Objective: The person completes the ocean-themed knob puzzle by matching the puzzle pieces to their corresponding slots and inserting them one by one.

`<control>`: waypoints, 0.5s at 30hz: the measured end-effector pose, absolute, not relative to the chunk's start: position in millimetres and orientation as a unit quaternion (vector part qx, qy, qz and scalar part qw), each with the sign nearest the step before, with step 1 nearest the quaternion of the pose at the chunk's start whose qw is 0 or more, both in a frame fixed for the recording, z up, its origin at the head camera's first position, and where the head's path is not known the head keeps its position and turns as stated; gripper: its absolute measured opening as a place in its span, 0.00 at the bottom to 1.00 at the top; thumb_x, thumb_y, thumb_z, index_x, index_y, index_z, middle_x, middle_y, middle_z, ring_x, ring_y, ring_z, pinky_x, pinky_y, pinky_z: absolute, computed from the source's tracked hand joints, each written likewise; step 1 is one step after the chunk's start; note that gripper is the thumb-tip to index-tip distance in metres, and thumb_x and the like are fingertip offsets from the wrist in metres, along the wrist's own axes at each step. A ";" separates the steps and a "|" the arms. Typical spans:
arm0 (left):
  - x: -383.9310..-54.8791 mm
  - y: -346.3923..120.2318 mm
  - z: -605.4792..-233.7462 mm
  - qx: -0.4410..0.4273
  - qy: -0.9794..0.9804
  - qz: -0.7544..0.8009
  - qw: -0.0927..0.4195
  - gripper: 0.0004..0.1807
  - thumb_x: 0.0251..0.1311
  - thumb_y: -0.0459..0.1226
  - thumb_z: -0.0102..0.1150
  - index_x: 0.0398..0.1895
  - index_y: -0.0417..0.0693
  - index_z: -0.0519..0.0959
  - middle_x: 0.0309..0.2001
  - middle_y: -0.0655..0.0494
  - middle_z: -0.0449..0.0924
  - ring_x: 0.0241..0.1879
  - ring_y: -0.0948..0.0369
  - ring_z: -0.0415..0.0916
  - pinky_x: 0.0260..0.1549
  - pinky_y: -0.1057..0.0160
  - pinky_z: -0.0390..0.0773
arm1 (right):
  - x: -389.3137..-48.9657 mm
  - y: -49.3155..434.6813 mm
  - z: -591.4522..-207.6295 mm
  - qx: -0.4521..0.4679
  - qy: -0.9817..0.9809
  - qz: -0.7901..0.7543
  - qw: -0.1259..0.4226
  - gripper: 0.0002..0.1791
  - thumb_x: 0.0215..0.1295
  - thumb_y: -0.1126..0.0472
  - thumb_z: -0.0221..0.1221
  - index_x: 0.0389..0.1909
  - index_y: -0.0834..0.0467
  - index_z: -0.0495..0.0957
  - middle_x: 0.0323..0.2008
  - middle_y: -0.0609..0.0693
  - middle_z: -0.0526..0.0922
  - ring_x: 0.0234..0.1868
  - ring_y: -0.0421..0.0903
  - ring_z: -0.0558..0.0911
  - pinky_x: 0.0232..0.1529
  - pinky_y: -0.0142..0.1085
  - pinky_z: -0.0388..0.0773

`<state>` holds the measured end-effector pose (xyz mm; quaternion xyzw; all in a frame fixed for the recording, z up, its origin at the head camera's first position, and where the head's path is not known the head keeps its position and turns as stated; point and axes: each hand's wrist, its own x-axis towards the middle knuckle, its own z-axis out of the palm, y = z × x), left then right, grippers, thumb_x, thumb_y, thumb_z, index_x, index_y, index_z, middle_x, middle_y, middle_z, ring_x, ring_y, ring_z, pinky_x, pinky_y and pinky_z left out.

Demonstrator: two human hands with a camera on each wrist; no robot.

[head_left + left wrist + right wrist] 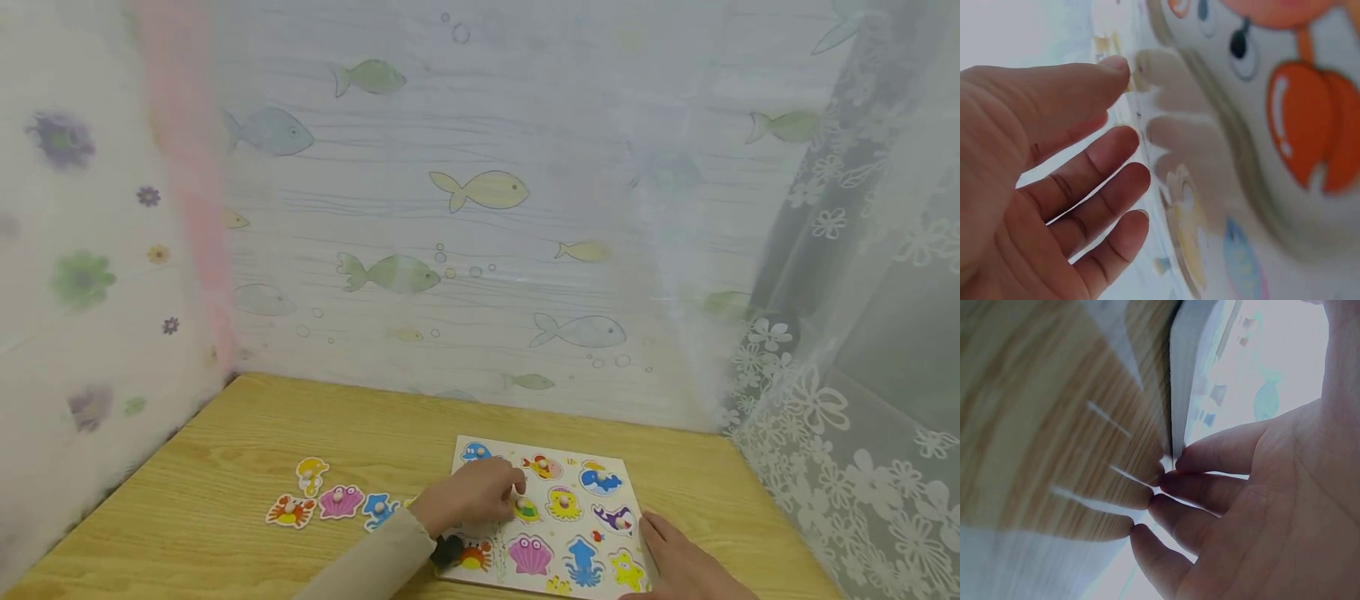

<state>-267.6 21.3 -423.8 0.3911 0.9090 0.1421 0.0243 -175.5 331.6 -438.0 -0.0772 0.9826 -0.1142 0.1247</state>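
From my remote station I note the left hand point(476, 493) over the left part of the puzzle board point(547, 533), its forearm in a pale sleeve point(378, 554) slanting in from the board's near-left side. Its fingers are parted and loosely bent, thumb well apart from them, pinching nothing; I cannot tell whether the tips touch the board. The turtle piece point(527, 510), on the board, lies just beside this hand. The right hand point(686, 560) is at the board's near-right edge, fingers extended and slightly parted, tips on the wooden tabletop point(360, 433), the nearest one against the board's side.

Obscured: the dolphin piece point(476, 451), at the board's far-left corner, is partly covered by the left hand. The board's near edge is cut off. A yellow item left of the board is mostly behind the left arm; I cannot identify it.

Margins: a band of wood separates the board's far edge from the fish-printed sheet point(480, 192). More wood extends rightward of the board to the lace point(862, 475). Left of the board lie the loose seahorse point(311, 477), crab point(291, 511), shell point(341, 502) and squid point(378, 510) pieces, with tabletop beyond.
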 end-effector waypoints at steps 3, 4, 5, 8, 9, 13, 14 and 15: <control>-263.6 14.2 -420.3 0.389 0.911 0.135 0.017 0.12 0.56 0.41 0.66 0.44 0.58 0.80 0.32 0.67 0.73 0.30 0.71 0.68 0.30 0.70 0.70 | -175.9 333.5 -438.4 -0.081 0.982 -0.116 0.125 0.63 0.44 0.28 0.63 0.68 0.72 0.57 0.67 0.66 0.59 0.63 0.62 0.65 0.52 0.55 0.71; -262.2 11.2 -418.6 0.389 0.911 0.136 0.013 0.12 0.56 0.42 0.66 0.44 0.58 0.80 0.33 0.67 0.74 0.30 0.71 0.68 0.30 0.70 0.71 | -176.3 334.1 -438.7 -0.084 0.982 -0.114 0.125 0.62 0.45 0.28 0.63 0.68 0.72 0.57 0.67 0.66 0.59 0.63 0.63 0.65 0.51 0.55 0.71; -261.1 8.1 -416.6 0.391 0.910 0.134 0.007 0.12 0.56 0.42 0.66 0.44 0.58 0.80 0.33 0.66 0.74 0.31 0.71 0.69 0.30 0.70 0.71 | -176.4 334.5 -438.8 -0.084 0.982 -0.115 0.126 0.62 0.45 0.28 0.63 0.68 0.72 0.57 0.67 0.66 0.59 0.63 0.63 0.65 0.51 0.55 0.71; -259.4 -2.8 -411.1 0.400 0.908 0.121 -0.020 0.12 0.56 0.43 0.67 0.43 0.56 0.80 0.33 0.64 0.75 0.31 0.70 0.70 0.31 0.69 0.72 | -177.3 335.4 -439.1 -0.088 0.982 -0.114 0.125 0.62 0.46 0.29 0.62 0.68 0.72 0.57 0.67 0.66 0.59 0.64 0.63 0.64 0.51 0.54 0.71; -259.3 -6.8 -410.2 0.403 0.907 0.117 -0.029 0.12 0.56 0.42 0.67 0.43 0.55 0.81 0.33 0.64 0.76 0.31 0.69 0.70 0.31 0.69 0.72 | -177.6 335.5 -439.2 -0.088 0.982 -0.114 0.125 0.62 0.46 0.29 0.62 0.68 0.72 0.57 0.67 0.66 0.59 0.64 0.63 0.64 0.51 0.54 0.71; -259.7 -26.1 -409.9 0.415 0.903 0.098 -0.056 0.12 0.55 0.42 0.68 0.42 0.54 0.81 0.33 0.62 0.76 0.31 0.68 0.71 0.32 0.68 0.72 | -177.8 335.2 -439.6 -0.081 0.981 -0.117 0.128 0.62 0.45 0.28 0.63 0.68 0.72 0.56 0.67 0.66 0.59 0.63 0.63 0.65 0.52 0.55 0.70; -260.0 -31.3 -410.8 0.415 0.903 0.096 -0.060 0.12 0.55 0.42 0.68 0.42 0.53 0.81 0.32 0.62 0.76 0.31 0.68 0.70 0.33 0.68 0.72 | -177.6 334.8 -439.5 -0.077 0.982 -0.117 0.131 0.63 0.44 0.28 0.62 0.68 0.72 0.56 0.67 0.66 0.59 0.63 0.63 0.65 0.53 0.56 0.70; -259.8 -36.7 -411.0 0.415 0.902 0.097 -0.062 0.11 0.54 0.41 0.67 0.41 0.53 0.81 0.32 0.62 0.75 0.31 0.68 0.70 0.33 0.67 0.72 | -177.4 334.4 -439.4 -0.071 0.982 -0.117 0.132 0.64 0.44 0.27 0.62 0.68 0.72 0.56 0.67 0.66 0.59 0.63 0.62 0.65 0.53 0.56 0.69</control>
